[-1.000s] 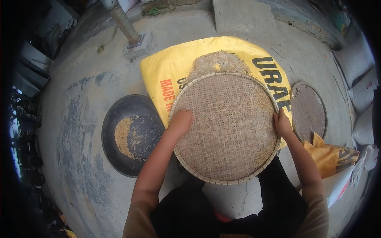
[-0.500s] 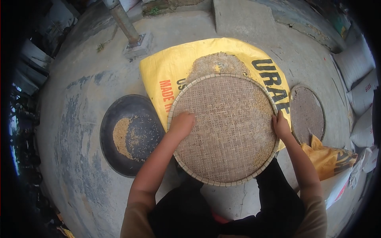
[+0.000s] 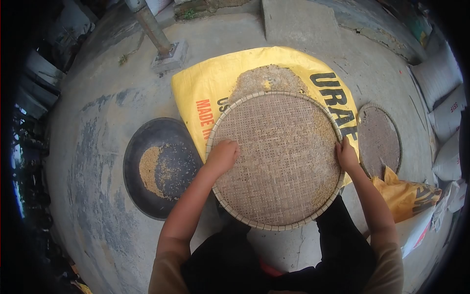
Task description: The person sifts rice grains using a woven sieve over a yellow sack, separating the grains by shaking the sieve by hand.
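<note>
A round woven bamboo winnowing tray (image 3: 274, 161) is held out over my lap. My left hand (image 3: 223, 156) is closed at its left rim, fingers curled over onto the weave. My right hand (image 3: 346, 154) grips the opposite rim, with most of its fingers hidden. Grain (image 3: 323, 130) lies in a thin band along the tray's right side. Beyond the tray, a pile of husky grain (image 3: 267, 81) rests on a yellow printed sack (image 3: 198, 81). To the left stands a dark round basin (image 3: 171, 127) with a patch of golden grain (image 3: 151, 169) in it.
Another round tray (image 3: 379, 137) lies on the concrete floor to the right, beside a crumpled orange-yellow sack (image 3: 404, 196). Several filled white sacks (image 3: 443, 78) line the right edge. A metal post (image 3: 152, 27) on a concrete block stands at the back left.
My left hand has shifted very slightly left at the rim. Otherwise the tray and my right hand look almost unchanged.
</note>
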A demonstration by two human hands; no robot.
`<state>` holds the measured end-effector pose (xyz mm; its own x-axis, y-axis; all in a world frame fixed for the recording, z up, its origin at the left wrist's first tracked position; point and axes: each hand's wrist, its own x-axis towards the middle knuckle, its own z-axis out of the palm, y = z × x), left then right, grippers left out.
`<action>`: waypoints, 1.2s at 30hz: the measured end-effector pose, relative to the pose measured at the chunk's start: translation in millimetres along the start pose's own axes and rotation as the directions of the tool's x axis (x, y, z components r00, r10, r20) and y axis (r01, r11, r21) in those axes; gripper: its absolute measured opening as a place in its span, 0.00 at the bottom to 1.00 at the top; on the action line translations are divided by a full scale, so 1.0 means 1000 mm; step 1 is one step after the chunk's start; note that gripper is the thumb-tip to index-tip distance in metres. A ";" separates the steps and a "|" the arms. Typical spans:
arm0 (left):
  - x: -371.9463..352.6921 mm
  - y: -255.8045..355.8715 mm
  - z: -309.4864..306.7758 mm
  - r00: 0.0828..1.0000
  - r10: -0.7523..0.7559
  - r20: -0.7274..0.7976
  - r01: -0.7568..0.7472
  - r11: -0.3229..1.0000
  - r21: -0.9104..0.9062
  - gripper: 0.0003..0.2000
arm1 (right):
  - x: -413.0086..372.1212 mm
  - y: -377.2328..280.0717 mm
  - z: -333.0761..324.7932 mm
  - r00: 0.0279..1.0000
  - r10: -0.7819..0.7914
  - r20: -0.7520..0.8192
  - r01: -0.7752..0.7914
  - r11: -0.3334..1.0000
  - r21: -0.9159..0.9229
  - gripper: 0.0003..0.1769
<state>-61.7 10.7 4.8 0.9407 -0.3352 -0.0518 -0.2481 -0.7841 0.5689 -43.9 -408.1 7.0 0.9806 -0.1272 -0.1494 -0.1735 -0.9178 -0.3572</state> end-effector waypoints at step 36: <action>-0.105 -0.020 -0.137 0.555 -0.792 -0.254 0.832 0.533 0.157 0.31 | 0.002 0.010 0.006 0.997 -0.076 -0.023 0.077 0.997 0.015 0.21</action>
<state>-123.9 133.0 111.8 0.7774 0.5675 -0.2711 0.6139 -0.7785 0.1308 -43.9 -415.0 -2.7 0.9928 -0.0655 -0.1002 -0.0991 -0.9190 -0.3815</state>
